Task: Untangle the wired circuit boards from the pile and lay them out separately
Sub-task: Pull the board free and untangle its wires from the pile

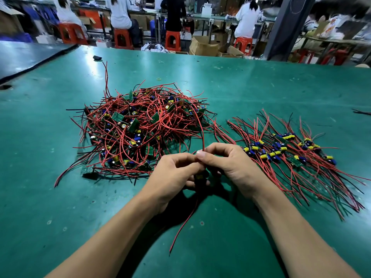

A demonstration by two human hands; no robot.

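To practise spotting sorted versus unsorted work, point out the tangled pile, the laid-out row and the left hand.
Pile (138, 125): head view, tangle's middle.
Row (278, 150): head view, central boards.
Left hand (172, 173): head view, its back.

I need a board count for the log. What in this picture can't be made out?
All in the head view:
1. The held board is mostly covered by the left hand and right hand gripping it.
2. In the pile, the lower boards are buried in the tangle, so they are uncountable.
3. The black wires are cut off by the right edge.
4. The background workers are blurred.
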